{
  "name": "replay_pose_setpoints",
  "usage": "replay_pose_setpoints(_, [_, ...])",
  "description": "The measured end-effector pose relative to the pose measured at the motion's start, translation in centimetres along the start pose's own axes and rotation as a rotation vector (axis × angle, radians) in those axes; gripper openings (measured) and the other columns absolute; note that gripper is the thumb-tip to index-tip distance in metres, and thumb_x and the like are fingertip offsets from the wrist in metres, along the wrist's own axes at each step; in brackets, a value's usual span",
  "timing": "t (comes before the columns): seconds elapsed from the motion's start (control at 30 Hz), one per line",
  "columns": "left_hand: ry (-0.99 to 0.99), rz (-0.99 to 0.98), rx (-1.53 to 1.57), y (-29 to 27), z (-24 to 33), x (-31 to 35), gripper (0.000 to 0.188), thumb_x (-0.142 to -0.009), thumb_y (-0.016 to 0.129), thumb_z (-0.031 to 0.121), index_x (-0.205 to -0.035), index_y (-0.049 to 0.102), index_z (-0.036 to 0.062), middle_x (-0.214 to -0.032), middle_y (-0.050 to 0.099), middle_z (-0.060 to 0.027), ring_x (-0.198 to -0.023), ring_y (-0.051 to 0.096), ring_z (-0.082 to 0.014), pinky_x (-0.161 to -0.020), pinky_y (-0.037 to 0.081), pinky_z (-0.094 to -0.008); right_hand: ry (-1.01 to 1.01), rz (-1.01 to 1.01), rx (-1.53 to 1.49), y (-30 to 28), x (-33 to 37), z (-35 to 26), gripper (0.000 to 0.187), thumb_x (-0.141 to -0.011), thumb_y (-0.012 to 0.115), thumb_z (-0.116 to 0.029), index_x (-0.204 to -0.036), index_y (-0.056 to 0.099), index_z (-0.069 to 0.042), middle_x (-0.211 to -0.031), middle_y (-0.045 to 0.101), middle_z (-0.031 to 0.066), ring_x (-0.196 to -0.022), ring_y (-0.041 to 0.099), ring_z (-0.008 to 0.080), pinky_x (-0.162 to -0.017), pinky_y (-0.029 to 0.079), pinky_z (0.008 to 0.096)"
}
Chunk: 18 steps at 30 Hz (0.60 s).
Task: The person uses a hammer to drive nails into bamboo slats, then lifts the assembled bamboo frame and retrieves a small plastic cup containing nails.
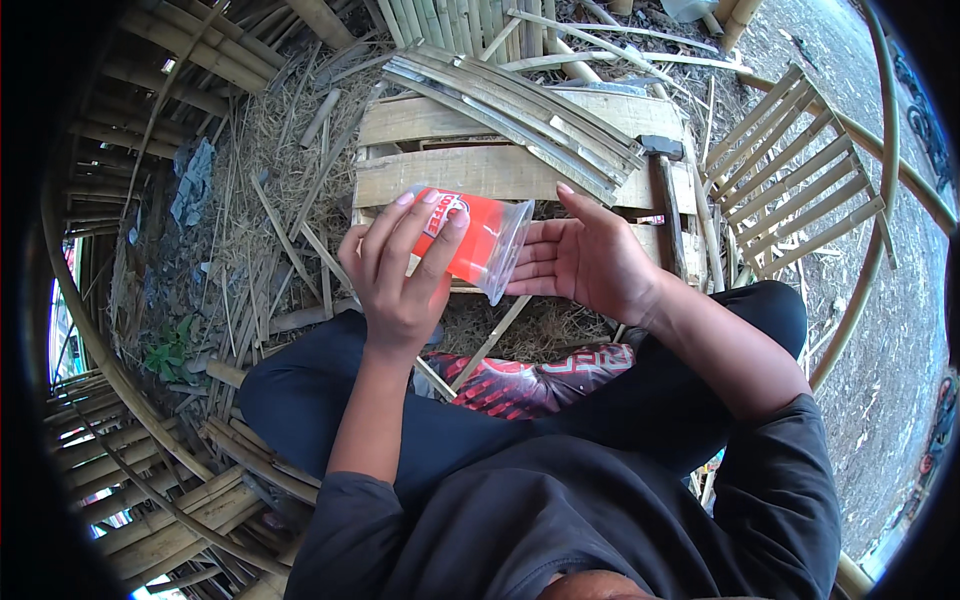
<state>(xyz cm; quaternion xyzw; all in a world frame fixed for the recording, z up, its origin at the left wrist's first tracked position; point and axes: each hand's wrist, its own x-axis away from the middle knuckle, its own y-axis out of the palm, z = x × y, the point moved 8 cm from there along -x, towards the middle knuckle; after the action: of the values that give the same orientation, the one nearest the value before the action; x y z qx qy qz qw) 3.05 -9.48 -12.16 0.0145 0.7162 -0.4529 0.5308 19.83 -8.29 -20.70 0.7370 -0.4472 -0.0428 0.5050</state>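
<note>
A clear plastic cup with a red printed band lies tipped on its side in the air, its mouth facing right. My left hand grips it from the left, fingers wrapped over the top of its wall. Whether anything is inside cannot be made out. Just right of the cup's rim is my right hand, open with the palm turned up and the thumb apart. Its fingertips reach close to the rim, and no object shows on the palm. Both hands are above the near edge of a low wooden slat table.
Split bamboo strips lie across the table, with a hammer at its right side. A slatted bamboo panel leans at the right. Bamboo poles stand at the left. Straw and offcuts litter the ground. My crossed legs are below.
</note>
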Motion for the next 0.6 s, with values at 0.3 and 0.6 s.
replay_pose_setpoints(0.3, [0.000,0.025,-0.014,-0.08,-0.12,0.14,0.059,-0.079,0.081,0.003,-0.133,0.067,0.0218,-0.135,0.064,-0.0028,-0.127,0.061,-0.0235,-0.100,0.042,-0.0462,-0.012,-0.012,0.039,0.04,0.14,-0.15,0.086,-0.105,0.034,-0.068,-0.133,0.054,0.011,-0.120,0.068,0.0252,-0.116,0.068,0.0343,-0.110,0.051,0.0462])
replay_pose_setpoints(0.6, [0.033,0.049,-0.025,-0.14,-0.04,0.34,0.057,-0.081,0.080,0.006,-0.134,0.067,0.0231,-0.135,0.064,-0.0019,-0.128,0.061,-0.0232,-0.103,0.041,-0.0491,-0.013,-0.021,0.022,0.53,0.50,-0.20,0.080,-0.107,0.035,-0.066,-0.126,0.055,0.009,-0.111,0.067,0.0224,-0.108,0.069,0.0325,-0.104,0.054,0.0441])
